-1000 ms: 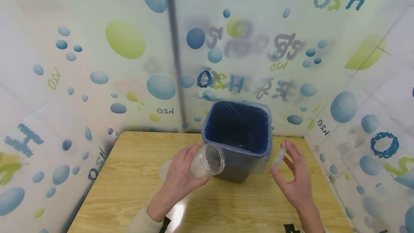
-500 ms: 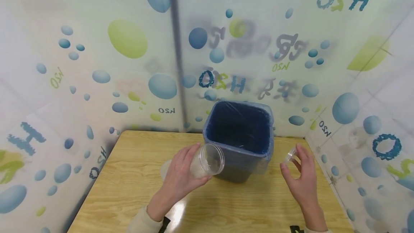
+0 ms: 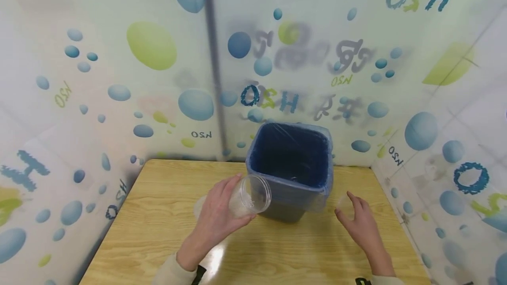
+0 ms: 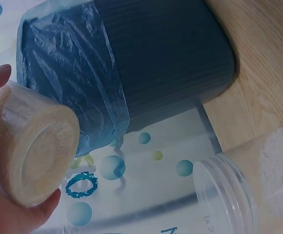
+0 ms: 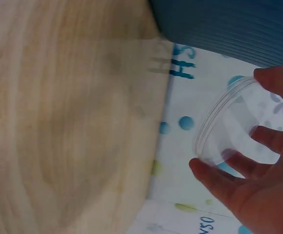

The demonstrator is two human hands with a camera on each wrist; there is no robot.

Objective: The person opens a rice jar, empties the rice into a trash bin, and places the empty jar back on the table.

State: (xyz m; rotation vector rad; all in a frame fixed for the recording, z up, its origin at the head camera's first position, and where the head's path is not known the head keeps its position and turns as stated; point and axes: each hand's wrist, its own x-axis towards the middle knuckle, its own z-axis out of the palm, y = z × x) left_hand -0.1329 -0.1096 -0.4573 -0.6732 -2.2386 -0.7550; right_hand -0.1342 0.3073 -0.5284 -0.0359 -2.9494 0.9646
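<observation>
My left hand [image 3: 215, 212] grips a clear plastic jar [image 3: 250, 195] that is tilted, its uncovered mouth turned toward the bin. Pale, fine grains fill part of this jar, and its round base [image 4: 46, 153] faces the left wrist camera. On the right, my right hand [image 3: 362, 225] pinches a clear round lid [image 5: 224, 117] by its rim between thumb and fingers, above the table. A second clear jar [image 4: 229, 192] with white grains stands beyond my left hand; in the head view that hand mostly hides it.
A dark blue waste bin [image 3: 289, 208] lined with a blue plastic bag [image 3: 326, 188] stands at the back of the wooden table [image 3: 174, 197], between my hands. Behind the table hang pale wall sheets [image 3: 158, 100] printed with bubbles.
My right hand moved right with the lid, then back a little left and lower, and the lid turned in the fingers. The left hand and its jar stay nearly where they were.
</observation>
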